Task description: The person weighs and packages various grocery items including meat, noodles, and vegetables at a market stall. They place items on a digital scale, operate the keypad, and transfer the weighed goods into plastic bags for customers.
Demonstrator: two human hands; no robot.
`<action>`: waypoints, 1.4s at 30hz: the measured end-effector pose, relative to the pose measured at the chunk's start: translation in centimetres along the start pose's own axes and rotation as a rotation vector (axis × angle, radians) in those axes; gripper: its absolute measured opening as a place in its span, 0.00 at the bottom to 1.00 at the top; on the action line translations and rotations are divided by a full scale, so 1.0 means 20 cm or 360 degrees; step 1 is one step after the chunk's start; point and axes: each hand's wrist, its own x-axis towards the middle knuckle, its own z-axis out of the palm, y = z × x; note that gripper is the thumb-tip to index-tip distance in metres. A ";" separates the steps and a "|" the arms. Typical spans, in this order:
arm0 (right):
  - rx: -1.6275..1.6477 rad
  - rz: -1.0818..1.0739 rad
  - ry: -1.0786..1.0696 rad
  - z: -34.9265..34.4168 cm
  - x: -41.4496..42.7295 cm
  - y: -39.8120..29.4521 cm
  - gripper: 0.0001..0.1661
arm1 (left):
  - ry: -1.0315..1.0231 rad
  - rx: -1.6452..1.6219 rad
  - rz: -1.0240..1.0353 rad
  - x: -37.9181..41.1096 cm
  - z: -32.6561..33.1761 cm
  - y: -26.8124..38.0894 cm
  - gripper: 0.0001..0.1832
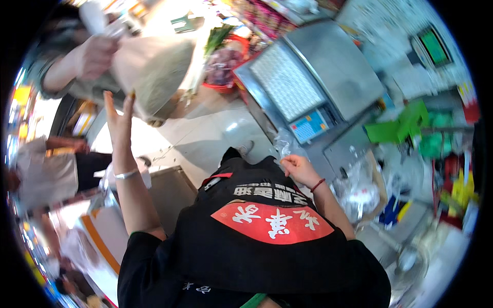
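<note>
My left hand (120,123) is raised at the left with its fingers spread, and nothing is in it. Just beyond its fingertips hangs a blurred plastic bag (161,77) with grey-green contents that I cannot make out. Another person's hand (96,56) is closed by the top of that bag. Near the front of my black apron (246,265), my right hand (301,170) pinches a thin clear plastic bag (287,143) between thumb and fingers. This bag lies close to the keypad (308,127) of a metal weighing scale (287,81).
Beyond the scale stands a green-lit display (434,47). Red onions (223,67) fill a red basket beside long scallions (215,40). Crumpled plastic bags (358,196) and a metal ladle (407,258) are at right. Another person (50,169) stands at left, past a white box (108,227).
</note>
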 end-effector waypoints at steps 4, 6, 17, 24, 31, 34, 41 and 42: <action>-0.0102 0.0365 0.0347 -0.22 -0.28 0.29 0.17 | -0.0141 -0.0709 0.0148 0.28 0.37 0.33 0.31; -0.0626 0.0695 0.0332 -0.26 -0.50 0.40 0.19 | -0.0120 -0.0685 -0.0059 0.32 0.49 0.45 0.25; 0.0242 0.0201 0.1343 0.03 -0.33 0.34 0.20 | -0.0587 -0.1567 0.0048 0.28 1.15 1.24 0.22; 0.0509 0.0333 0.1416 -0.01 0.08 0.23 0.37 | -0.1044 -0.1552 0.0751 0.10 1.74 1.72 0.19; 0.0449 0.0340 0.1600 -0.02 0.24 0.18 0.48 | -0.1945 -0.1414 0.0551 -0.20 2.08 1.62 0.24; 0.0456 0.0179 0.1701 -0.02 0.28 0.13 0.43 | -0.1836 -0.1653 0.0718 -0.23 1.95 1.58 0.23; 0.0293 0.0407 0.1764 -0.04 0.32 0.07 0.40 | -0.1867 -0.1448 0.0250 -0.36 1.58 0.97 0.16; 0.0283 0.0411 0.1756 -0.05 0.31 0.04 0.40 | -0.1956 -0.1395 0.0200 -0.39 1.55 0.87 0.15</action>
